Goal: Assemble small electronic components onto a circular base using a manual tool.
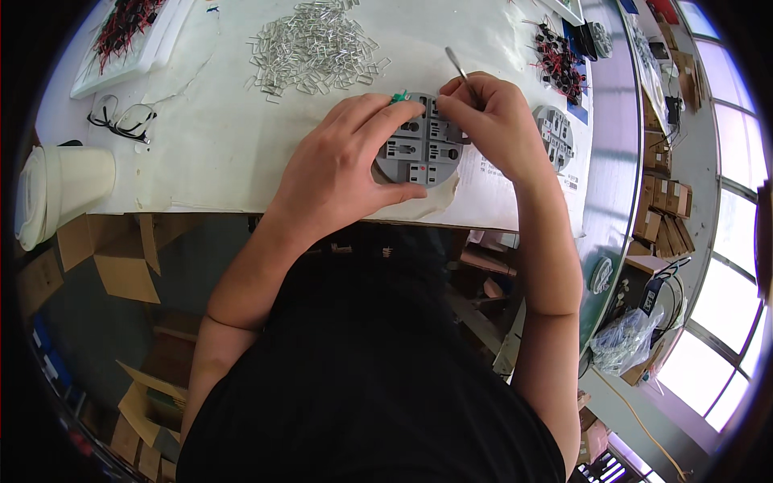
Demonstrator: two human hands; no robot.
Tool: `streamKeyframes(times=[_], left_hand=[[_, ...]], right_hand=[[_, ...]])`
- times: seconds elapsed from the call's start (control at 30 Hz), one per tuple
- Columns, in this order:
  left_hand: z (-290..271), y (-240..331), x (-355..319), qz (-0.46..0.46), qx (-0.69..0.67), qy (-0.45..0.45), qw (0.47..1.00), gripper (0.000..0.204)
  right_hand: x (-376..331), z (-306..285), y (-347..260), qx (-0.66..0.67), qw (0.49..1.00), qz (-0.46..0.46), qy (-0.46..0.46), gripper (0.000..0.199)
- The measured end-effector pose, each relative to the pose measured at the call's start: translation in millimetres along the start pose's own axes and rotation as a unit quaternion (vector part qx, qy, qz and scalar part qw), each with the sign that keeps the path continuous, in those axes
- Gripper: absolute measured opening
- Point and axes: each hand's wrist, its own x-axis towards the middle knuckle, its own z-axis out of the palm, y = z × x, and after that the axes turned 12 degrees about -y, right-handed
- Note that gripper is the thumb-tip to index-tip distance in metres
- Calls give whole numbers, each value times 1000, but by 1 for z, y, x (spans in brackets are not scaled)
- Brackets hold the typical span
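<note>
A round grey slotted plate (415,151) lies near the table's front edge, with small light and dark parts in its recesses. My left hand (338,157) is closed around its left side, fingers across the top and thumb at the lower rim. At the plate's upper right, my right hand (503,121) pinches a slim metal tool (456,63) whose flattened end sticks up past the fingers. The fingertips of that hand touch or hover at the plate; its contact point is hidden. A small green piece (399,96) shows beside my left fingers.
A heap of bent wire clips (316,50) lies beyond my hands. To the right are a second round grey plate (555,138) and black parts with red leads (559,64). On the left stand eyeglasses (122,121), a white bucket (72,185) and a white tray (133,44).
</note>
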Motion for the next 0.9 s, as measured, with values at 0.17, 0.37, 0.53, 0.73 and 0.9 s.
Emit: streamKeyframes(times=[0.17, 0.37, 0.53, 0.73, 0.9], left_hand=[[1, -1, -1, 2, 0, 0, 1000, 83], [-1, -2, 0, -2, -4, -13, 1000, 83], [-2, -4, 4, 0, -20, -25, 999, 83], [-9, -3, 14, 48, -68, -4, 997, 71], [-14, 5, 26, 0, -23, 70, 997, 43]], right_hand=[[-1, 2, -2, -57, 998, -2, -3, 33], [-1, -5, 6, -6, 998, 25, -63, 25], [-1, -4, 5, -18, 998, 18, -55, 27], [-7, -4, 8, 86, 996, -2, -24, 28], [-7, -3, 22, 159, 987, -22, 19, 31]])
